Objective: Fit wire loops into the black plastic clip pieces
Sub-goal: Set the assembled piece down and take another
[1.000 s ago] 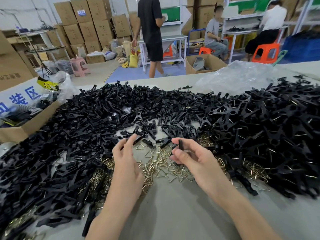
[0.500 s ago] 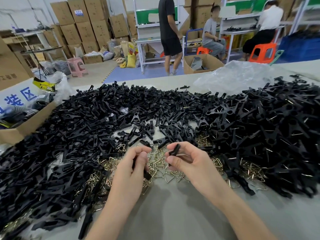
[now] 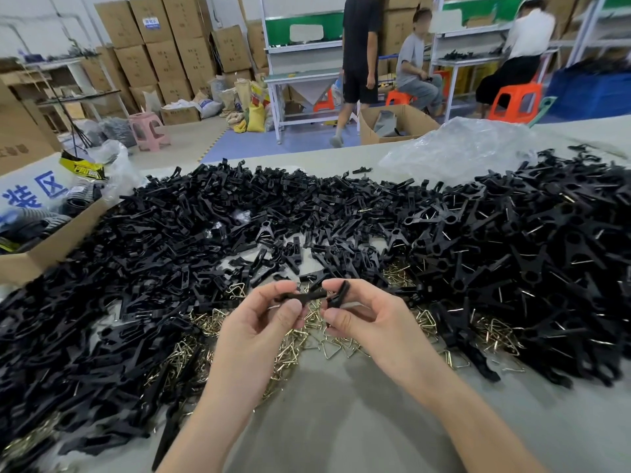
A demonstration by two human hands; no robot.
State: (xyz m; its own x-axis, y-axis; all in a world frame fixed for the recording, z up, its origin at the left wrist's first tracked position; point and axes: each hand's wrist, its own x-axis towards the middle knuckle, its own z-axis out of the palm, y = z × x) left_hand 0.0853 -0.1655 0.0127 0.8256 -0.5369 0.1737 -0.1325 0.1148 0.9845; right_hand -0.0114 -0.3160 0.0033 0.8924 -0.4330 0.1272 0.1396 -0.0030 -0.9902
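Since half a second ago the two hands have drawn together, so the pieces they carry now meet. The left hand [image 3: 259, 322] pinches a flat black plastic clip piece [image 3: 300, 296] between thumb and fingertips, holding it level. The right hand [image 3: 372, 322] pinches a second black clip piece [image 3: 341, 292], tilted up against the first. They are probably being mated as halves before a loop goes in; neither hand seems to hold wire.

Brass-coloured triangular wire loops [image 3: 327, 346] lie on the grey desk [image 3: 341, 421] just below the hands, within easy reach. A heap of loose black pieces [image 3: 153, 254] spreads left and far, and a heap of pieces showing wire [image 3: 529, 268] fills the right.

Farther off are a crumpled clear plastic bag [image 3: 461, 148], an open cardboard box [image 3: 51, 247] at left, stacked brown cartons [image 3: 164, 46] and other people [image 3: 362, 56].
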